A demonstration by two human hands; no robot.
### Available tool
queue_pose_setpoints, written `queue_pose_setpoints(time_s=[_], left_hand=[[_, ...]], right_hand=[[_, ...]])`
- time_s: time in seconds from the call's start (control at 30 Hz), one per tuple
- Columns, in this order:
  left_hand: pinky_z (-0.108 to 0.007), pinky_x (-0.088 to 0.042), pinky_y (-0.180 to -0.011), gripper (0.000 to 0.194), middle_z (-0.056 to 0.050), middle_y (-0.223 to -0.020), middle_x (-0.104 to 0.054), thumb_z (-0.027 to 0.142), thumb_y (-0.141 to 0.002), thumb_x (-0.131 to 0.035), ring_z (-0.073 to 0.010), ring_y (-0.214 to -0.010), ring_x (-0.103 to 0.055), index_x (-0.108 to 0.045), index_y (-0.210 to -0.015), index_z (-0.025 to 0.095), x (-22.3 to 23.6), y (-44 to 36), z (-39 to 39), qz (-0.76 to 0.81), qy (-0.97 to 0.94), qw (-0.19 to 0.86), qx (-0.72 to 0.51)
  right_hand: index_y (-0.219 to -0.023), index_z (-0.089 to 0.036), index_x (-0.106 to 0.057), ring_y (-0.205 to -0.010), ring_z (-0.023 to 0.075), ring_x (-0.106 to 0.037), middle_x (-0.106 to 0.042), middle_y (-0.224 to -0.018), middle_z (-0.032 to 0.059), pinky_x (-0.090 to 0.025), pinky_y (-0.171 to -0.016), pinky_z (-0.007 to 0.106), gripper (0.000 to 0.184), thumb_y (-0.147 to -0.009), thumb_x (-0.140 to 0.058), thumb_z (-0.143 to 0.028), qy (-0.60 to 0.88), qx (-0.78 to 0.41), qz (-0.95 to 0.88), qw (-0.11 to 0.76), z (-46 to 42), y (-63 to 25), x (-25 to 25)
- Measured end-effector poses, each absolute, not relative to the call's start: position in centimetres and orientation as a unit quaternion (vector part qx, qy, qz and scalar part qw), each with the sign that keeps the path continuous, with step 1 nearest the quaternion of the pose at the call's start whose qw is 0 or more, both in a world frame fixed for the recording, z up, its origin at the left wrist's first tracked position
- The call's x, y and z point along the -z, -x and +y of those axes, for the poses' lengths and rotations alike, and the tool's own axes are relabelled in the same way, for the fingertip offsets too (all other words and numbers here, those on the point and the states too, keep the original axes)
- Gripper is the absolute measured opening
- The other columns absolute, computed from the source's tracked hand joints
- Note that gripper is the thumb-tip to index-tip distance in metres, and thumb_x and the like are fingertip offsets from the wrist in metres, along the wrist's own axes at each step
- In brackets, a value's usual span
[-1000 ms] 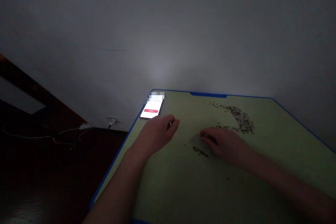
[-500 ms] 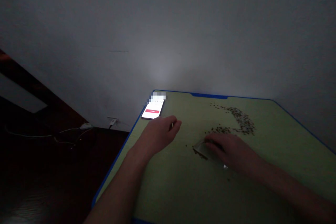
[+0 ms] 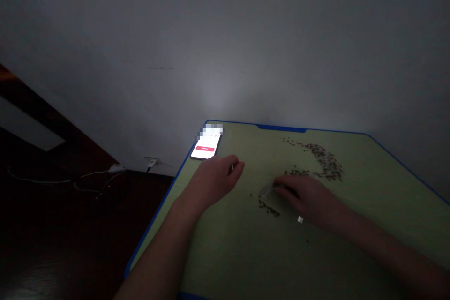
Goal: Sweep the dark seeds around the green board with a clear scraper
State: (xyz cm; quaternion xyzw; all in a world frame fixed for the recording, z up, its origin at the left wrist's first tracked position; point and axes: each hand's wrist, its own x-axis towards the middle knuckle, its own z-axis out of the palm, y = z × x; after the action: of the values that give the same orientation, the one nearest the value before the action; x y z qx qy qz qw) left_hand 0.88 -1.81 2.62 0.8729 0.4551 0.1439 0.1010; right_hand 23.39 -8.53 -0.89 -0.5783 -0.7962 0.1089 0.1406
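Observation:
My right hand (image 3: 302, 193) is closed on a clear see-through piece (image 3: 268, 191), thin and rounded at its near edge; its exact kind is too dim to tell. Just in front of that edge lies a short curved row of small dark seed-like grains (image 3: 269, 208). More grains (image 3: 297, 173) lie beyond the fingers, partly hidden by the hand. A wider band of the same grains (image 3: 325, 161) curves across the far right of the table. My left hand (image 3: 220, 176) has its fingers curled towards the thumb, with nothing visible in them, close to the lit phone (image 3: 206, 149).
Both forearms reach over a pale green table (image 3: 239, 253) with a blue rim, set against a grey wall (image 3: 246, 47). A small bright spot (image 3: 300, 219) shows beneath my right wrist. White cables (image 3: 87, 176) and a plug (image 3: 151, 164) are at the left by the dark floor.
My right hand drew back slightly with the clear piece, then moved a little away again. More grains came into sight beyond it, and the near row shifted. My left hand stayed in place.

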Motion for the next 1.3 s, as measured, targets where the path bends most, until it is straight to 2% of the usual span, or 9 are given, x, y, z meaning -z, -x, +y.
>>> queue_pose_setpoints(time_s=[0.33, 0.5, 0.63, 1.3], left_hand=[[-0.026, -0.025, -0.052, 0.036, -0.001, -0.063, -0.059, 0.041, -0.090, -0.033, -0.0121, -0.056, -0.049, -0.058, -0.076, 0.019, -2.5, -0.8, -1.8, 0.456, -0.874, 0.097, -0.139], [-0.025, -0.023, -0.050, 0.036, -0.001, -0.062, -0.058, 0.041, -0.090, -0.033, -0.0113, -0.054, -0.048, -0.058, -0.076, 0.019, -2.8, -0.9, -1.9, 0.459, -0.872, 0.099, -0.134], [-0.025, -0.024, -0.051, 0.036, -0.001, -0.064, -0.059, 0.041, -0.090, -0.033, -0.0118, -0.056, -0.049, -0.058, -0.076, 0.019, -2.7, -0.9, -1.9, 0.456, -0.874, 0.098, -0.137], [-0.025, -0.026, -0.052, 0.036, -0.002, -0.064, -0.060, 0.040, -0.090, -0.034, -0.0123, -0.057, -0.051, -0.059, -0.076, 0.019, -2.7, -1.0, -1.8, 0.454, -0.874, 0.097, -0.140]], right_hand=[[-0.093, -0.023, -0.063, -0.074, 0.0170, -0.061, -0.068, -0.084, 0.0019, -0.043, -0.066, 0.029, 0.021, -0.088, -0.043, -0.025, 0.577, -0.121, -0.795, 0.141, -8.9, -23.5, 0.8], [-0.087, -0.022, -0.064, -0.072, 0.0172, -0.060, -0.067, -0.080, 0.0019, -0.043, -0.064, 0.029, 0.021, -0.089, -0.043, -0.026, 0.586, -0.128, -0.789, 0.133, -9.7, -23.4, 1.0], [-0.092, -0.023, -0.064, -0.073, 0.0182, -0.061, -0.068, -0.082, 0.0028, -0.044, -0.066, 0.031, 0.021, -0.088, -0.044, -0.026, 0.591, -0.115, -0.786, 0.138, -9.9, -22.8, 1.1], [-0.087, -0.022, -0.065, -0.067, 0.0183, -0.062, -0.068, -0.075, 0.0029, -0.040, -0.059, 0.029, 0.022, -0.087, -0.043, -0.026, 0.602, -0.061, -0.787, 0.120, -8.0, -21.3, 0.9]])
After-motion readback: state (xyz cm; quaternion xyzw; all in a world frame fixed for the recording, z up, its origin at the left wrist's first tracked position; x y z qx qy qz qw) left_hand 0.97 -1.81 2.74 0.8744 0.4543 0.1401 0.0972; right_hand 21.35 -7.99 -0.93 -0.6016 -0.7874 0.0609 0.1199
